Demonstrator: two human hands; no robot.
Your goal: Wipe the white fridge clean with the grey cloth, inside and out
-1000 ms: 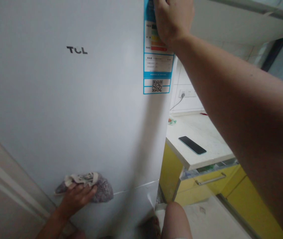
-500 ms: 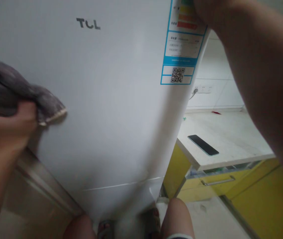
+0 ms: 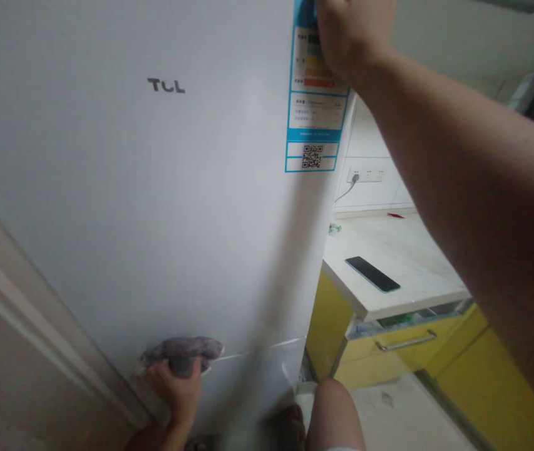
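A white fridge door with a grey logo fills most of the view. My left hand is low on the door, closed on a grey-purple cloth that it presses against the seam between the upper and lower doors. My right hand is up at the door's top right edge, its fingers curled over the blue energy label and the edge of the door. My right forearm crosses the right side of the view.
A pale countertop to the right carries a dark phone. Beneath it are yellow cabinets with a drawer handle. A wall socket sits behind. My knee shows at the bottom, a door frame at left.
My left hand with the cloth went from the door's bottom up to the left side, then back down to the door seam. The view swung right, then back.
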